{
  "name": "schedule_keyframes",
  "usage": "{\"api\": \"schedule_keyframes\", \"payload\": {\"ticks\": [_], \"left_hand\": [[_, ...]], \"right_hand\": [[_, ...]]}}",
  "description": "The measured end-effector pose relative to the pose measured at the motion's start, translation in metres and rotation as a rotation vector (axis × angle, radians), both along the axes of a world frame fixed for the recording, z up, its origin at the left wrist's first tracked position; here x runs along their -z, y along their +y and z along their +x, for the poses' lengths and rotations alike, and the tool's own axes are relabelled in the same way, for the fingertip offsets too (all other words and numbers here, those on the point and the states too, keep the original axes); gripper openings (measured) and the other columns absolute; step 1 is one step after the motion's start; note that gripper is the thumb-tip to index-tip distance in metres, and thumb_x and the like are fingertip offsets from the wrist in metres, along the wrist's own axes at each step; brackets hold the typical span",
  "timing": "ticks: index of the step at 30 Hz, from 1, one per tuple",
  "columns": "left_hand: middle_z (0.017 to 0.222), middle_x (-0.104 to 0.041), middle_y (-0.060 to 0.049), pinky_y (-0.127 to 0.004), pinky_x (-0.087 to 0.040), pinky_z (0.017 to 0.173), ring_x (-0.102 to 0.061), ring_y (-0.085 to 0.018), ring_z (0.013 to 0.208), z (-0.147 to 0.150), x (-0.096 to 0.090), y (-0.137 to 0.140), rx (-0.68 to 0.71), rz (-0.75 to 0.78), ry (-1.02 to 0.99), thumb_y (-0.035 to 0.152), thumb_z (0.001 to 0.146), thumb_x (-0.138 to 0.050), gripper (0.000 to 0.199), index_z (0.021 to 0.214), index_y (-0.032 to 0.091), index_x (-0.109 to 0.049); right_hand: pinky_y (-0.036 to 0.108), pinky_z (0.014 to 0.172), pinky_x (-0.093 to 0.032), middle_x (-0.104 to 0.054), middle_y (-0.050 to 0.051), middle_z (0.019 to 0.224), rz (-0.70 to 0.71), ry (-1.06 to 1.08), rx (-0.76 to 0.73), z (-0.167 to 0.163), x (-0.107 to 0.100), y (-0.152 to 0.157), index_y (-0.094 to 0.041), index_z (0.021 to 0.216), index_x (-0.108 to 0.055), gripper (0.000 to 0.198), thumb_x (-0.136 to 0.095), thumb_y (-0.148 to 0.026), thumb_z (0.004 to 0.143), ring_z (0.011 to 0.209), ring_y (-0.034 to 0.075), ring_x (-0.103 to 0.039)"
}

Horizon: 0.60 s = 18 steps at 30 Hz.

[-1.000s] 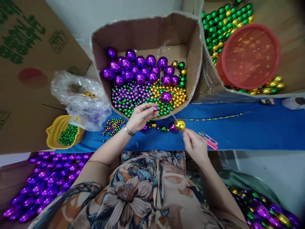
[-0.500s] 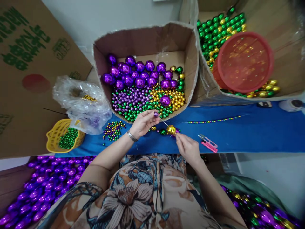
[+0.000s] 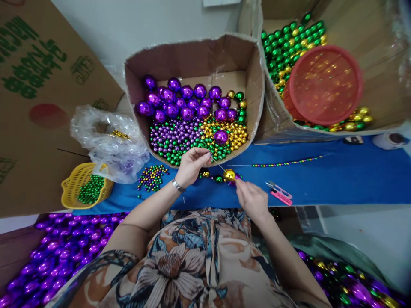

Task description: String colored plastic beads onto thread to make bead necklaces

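Note:
My left hand (image 3: 192,166) is closed in a pinch at the front of the middle carton. A small purple bead, mostly hidden, sits at its fingertips. From there a thin pale line, thread or needle, slants down to a large gold bead (image 3: 229,175). My right hand (image 3: 253,197) pinches the bead strand just beside that gold bead. Its green bead (image 3: 218,179) and further gold and purple beads lie between and under the hands on the blue cloth (image 3: 337,184). Right of the hands, a string of tiny multicoloured beads (image 3: 287,163) stretches along the cloth.
The open carton (image 3: 189,53) holds large purple balls and small mixed beads. Pink-handled thread snips (image 3: 281,196) lie at right. A yellow basket (image 3: 69,188), plastic bag (image 3: 96,124) and loose beads (image 3: 152,177) are left. A red tub (image 3: 324,85) stands in the right carton.
The left fingers have closed further over the small purple bead, which showed plainly before. The right hand keeps its pinch beside the gold bead. The view has shifted slightly.

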<state>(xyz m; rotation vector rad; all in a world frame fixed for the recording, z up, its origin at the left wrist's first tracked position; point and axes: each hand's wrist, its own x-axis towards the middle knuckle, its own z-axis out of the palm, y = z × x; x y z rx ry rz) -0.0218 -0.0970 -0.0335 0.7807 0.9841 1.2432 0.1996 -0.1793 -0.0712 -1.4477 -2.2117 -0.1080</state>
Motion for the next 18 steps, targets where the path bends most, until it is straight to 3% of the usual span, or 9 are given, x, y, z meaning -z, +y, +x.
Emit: {"api": "schedule_keyframes", "payload": {"ticks": [7, 10, 13, 15, 18], "left_hand": [[0.077, -0.069, -0.002, -0.022, -0.053, 0.063, -0.064, -0.01, 0.069, 0.002, 0.0, 0.003, 0.014, 0.118, 0.288, 0.035, 0.068, -0.083, 0.03, 0.085, 0.016, -0.067], [0.077, -0.069, -0.002, -0.025, -0.054, 0.066, -0.065, -0.012, 0.069, 0.004, 0.003, 0.0, 0.079, 0.114, 0.261, 0.037, 0.071, -0.081, 0.03, 0.086, 0.016, -0.066], [0.084, -0.071, -0.005, -0.03, -0.055, 0.07, -0.067, -0.014, 0.073, 0.0, 0.005, 0.002, 0.231, 0.146, 0.266, 0.042, 0.08, -0.073, 0.031, 0.097, 0.017, -0.066], [0.096, -0.071, -0.008, -0.035, -0.055, 0.078, -0.067, -0.017, 0.083, -0.009, 0.006, 0.011, 0.2, 0.279, 0.477, 0.043, 0.088, -0.063, 0.031, 0.105, 0.018, -0.066], [0.121, -0.064, -0.012, -0.047, -0.045, 0.1, -0.058, -0.026, 0.111, -0.027, 0.01, 0.035, 0.053, 0.561, 1.063, 0.037, 0.089, -0.06, 0.033, 0.117, 0.019, -0.064]], "right_hand": [[0.026, 0.063, -0.039, -0.059, 0.001, 0.058, 0.103, -0.114, 0.052, -0.002, 0.002, -0.003, -0.018, 0.101, -0.07, 0.023, -0.048, -0.021, 0.095, 0.06, 0.013, -0.056], [0.025, 0.067, -0.043, -0.067, 0.003, 0.07, 0.049, 0.014, 0.013, -0.002, 0.006, -0.003, -0.017, 0.103, -0.069, 0.024, -0.047, -0.02, 0.095, 0.066, 0.014, -0.061], [0.023, 0.072, -0.048, -0.073, 0.006, 0.088, -0.049, 0.199, -0.037, -0.002, 0.01, 0.0, -0.016, 0.105, -0.067, 0.025, -0.044, -0.02, 0.097, 0.076, 0.014, -0.067], [0.024, 0.074, -0.051, -0.074, 0.007, 0.092, -0.08, 0.254, -0.031, 0.0, 0.012, 0.002, -0.017, 0.106, -0.067, 0.025, -0.044, -0.022, 0.098, 0.08, 0.015, -0.069], [0.024, 0.075, -0.053, -0.075, 0.008, 0.094, -0.073, 0.26, 0.014, 0.002, 0.013, 0.004, -0.017, 0.106, -0.067, 0.026, -0.044, -0.024, 0.098, 0.081, 0.016, -0.07]]}}
